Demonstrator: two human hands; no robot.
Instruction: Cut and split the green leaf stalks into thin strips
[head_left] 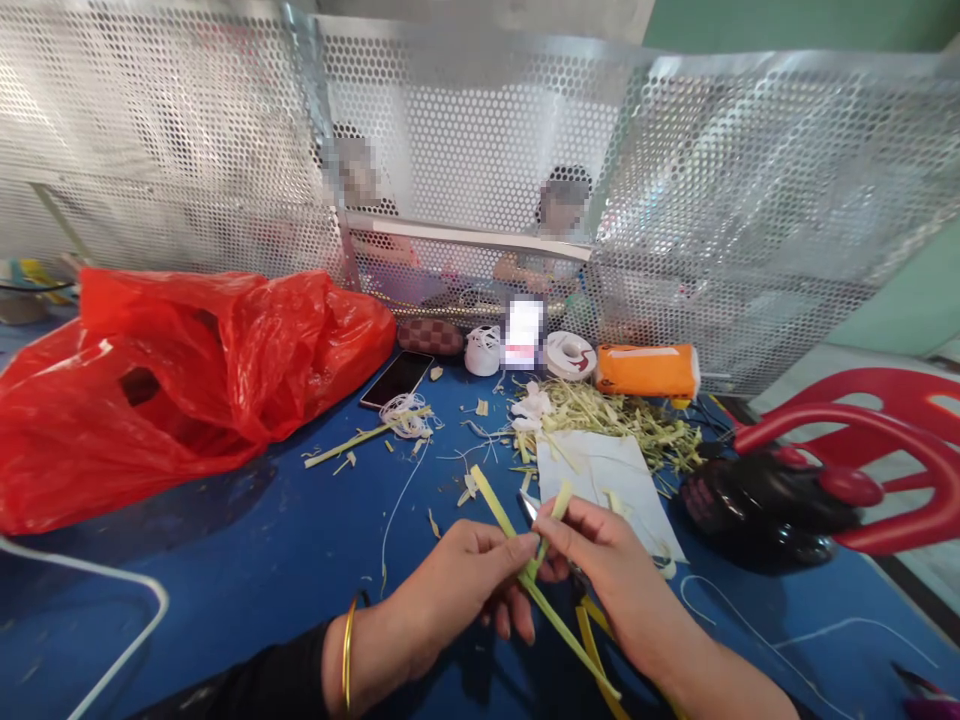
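My left hand [480,570] pinches a long pale green plant strip [556,622] between thumb and fingers. The strip runs from the far upper left of the hand down toward the near right. My right hand [611,550] is closed beside it, its thumb and finger on a short upright end of green strip [559,500]. A pointed metal blade [529,504] shows by the right fingers; the rest of that tool is mostly hidden under the hand. Yellow strips [592,645] lie below the right hand.
A red plastic bag [187,370] lies left, near a phone [397,380] and white string [405,415]. Plant scraps [622,415], white paper [592,465], a spool [570,355] and an orange packet [649,370] lie ahead. A black-and-red pot [772,500] stands right. People sit behind the perforated screen [465,130].
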